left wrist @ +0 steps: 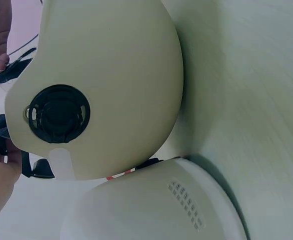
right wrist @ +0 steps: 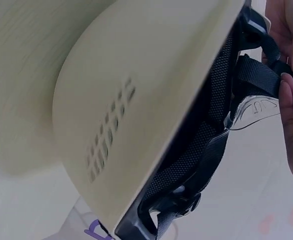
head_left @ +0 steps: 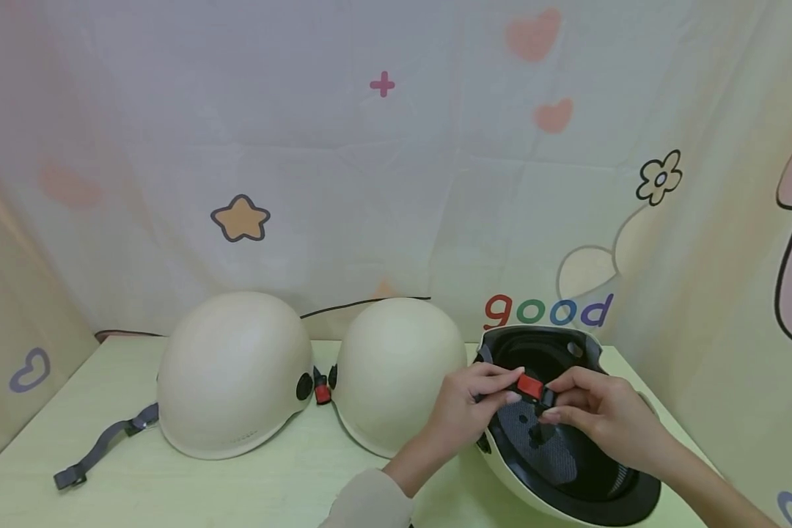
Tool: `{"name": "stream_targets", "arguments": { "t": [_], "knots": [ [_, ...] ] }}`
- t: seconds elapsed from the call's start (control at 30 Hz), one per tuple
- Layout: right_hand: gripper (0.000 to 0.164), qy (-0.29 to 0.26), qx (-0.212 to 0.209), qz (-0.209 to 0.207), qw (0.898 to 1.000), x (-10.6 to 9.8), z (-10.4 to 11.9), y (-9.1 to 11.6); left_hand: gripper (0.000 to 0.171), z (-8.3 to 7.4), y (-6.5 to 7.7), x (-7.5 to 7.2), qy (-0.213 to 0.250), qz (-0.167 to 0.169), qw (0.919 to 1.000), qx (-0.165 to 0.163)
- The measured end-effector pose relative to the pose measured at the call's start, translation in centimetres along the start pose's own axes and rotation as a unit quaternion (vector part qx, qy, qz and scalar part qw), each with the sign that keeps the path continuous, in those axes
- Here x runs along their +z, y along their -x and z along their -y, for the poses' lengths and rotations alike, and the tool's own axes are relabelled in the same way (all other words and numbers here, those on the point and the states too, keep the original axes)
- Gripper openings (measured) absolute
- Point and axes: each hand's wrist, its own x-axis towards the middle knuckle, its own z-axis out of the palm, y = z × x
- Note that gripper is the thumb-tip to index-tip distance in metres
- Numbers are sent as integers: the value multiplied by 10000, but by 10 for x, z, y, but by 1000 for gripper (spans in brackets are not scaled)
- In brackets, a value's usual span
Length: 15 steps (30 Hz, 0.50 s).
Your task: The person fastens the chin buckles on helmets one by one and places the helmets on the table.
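Note:
An upside-down cream helmet (head_left: 541,499) lies at the right of the table in the head view, its dark lining (head_left: 541,447) facing up. Above its opening, a red and black chin-strap buckle (head_left: 530,386) is held between both hands. My left hand (head_left: 465,400) pinches the buckle's left end with thumb and fingertips. At its other end my right hand (head_left: 607,418) pinches the black part. Whether the two halves are clicked together cannot be told. Black webbing straps (right wrist: 256,77) run up to the fingers in the right wrist view.
Two more cream helmets stand dome up, one at the left (head_left: 234,374) and one in the middle (head_left: 402,367). From the left one a grey strap (head_left: 102,444) trails over the table. Another red buckle (head_left: 322,392) hangs between them. A patterned cloth (head_left: 383,183) hangs behind.

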Motion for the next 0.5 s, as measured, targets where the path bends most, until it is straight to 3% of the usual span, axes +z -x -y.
{"name": "stream_targets", "arguments": {
  "t": [0.13, 0.4, 0.5],
  "knots": [
    [28, 88, 95, 28, 9999, 0, 0, -1, 31, 0, -1, 0, -87, -9, 10000, -21],
    [30, 336, 74, -109, 9993, -1, -1, -3, 34, -2, -2, -3, -83, 139, 9979, -629],
    [28, 540, 284, -91, 9981, -5, -1, -2, 35, -3, -1, -7, -114, 210, 9968, -765]
  ]
}}
